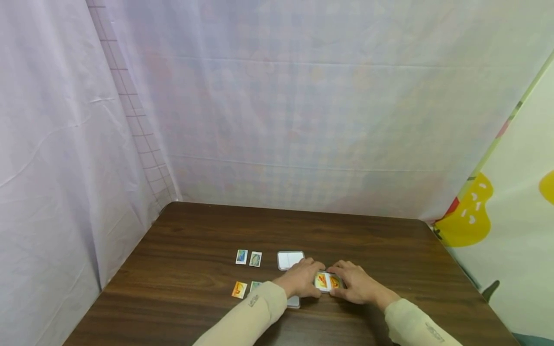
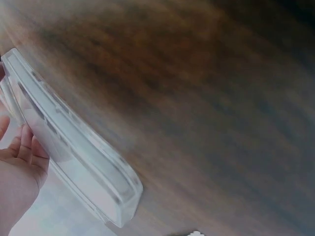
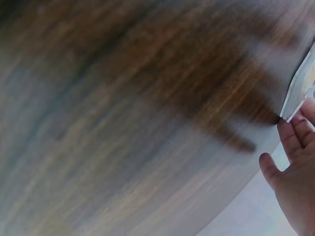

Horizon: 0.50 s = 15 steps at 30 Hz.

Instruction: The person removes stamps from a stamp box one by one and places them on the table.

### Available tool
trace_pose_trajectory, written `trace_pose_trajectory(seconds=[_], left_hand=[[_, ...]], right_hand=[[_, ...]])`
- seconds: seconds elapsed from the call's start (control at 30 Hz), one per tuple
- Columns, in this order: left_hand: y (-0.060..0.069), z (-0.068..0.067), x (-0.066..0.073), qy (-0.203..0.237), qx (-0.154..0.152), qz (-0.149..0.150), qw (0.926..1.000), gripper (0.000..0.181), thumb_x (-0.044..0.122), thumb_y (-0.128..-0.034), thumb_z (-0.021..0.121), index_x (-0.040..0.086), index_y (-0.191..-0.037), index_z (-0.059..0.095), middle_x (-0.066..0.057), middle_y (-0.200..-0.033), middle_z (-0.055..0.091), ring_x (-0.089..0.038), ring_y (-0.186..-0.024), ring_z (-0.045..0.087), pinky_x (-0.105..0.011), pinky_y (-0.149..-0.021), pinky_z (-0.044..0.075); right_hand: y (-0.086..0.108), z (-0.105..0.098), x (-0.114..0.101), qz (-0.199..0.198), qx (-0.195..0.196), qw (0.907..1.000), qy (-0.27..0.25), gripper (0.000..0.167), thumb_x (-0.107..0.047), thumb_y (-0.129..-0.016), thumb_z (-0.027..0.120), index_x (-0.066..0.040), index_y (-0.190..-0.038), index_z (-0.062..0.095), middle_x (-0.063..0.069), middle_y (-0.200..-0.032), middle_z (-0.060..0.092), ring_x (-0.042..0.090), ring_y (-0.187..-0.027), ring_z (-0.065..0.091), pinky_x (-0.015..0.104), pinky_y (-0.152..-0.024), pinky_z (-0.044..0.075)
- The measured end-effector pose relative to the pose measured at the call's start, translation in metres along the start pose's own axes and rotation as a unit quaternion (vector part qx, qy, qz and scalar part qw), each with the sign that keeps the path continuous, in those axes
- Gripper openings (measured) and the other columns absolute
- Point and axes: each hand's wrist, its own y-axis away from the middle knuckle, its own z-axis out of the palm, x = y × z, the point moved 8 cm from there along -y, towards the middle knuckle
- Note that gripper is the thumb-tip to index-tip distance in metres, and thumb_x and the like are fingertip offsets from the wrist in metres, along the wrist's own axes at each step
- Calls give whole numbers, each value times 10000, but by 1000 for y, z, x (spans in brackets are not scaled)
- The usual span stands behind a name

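Two small orange-and-yellow stamps lie side by side in a clear plastic case, seen between the two hands in the head view. My left hand holds the case's left end, fingers at the far edge and thumb at the near one. At its right end, my right hand grips in the same way. In the right wrist view, fingertips of the right hand touch a corner of the case. A clear-walled case appears beside the left hand in the left wrist view.
Another case with a white insert lies beyond the left hand; one more is partly under the left forearm. On the left of the brown table lie two stamps, an orange stamp and a partly covered green stamp.
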Motion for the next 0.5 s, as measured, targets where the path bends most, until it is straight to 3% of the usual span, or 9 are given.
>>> trace_pose_trajectory(seconds=[0.5], left_hand=[[2,0,-2,-52,11,-76,10000,705,308,-723,838,134,-1352,573,23,-1127,552,-88,-994,494,-234,-864,430]], right_hand=[[0,0,2,146,43,9998,-88,567,-403,-867,731,-45,-1286,596,101,-1238,556,345,-1133,527,638,-927,389]])
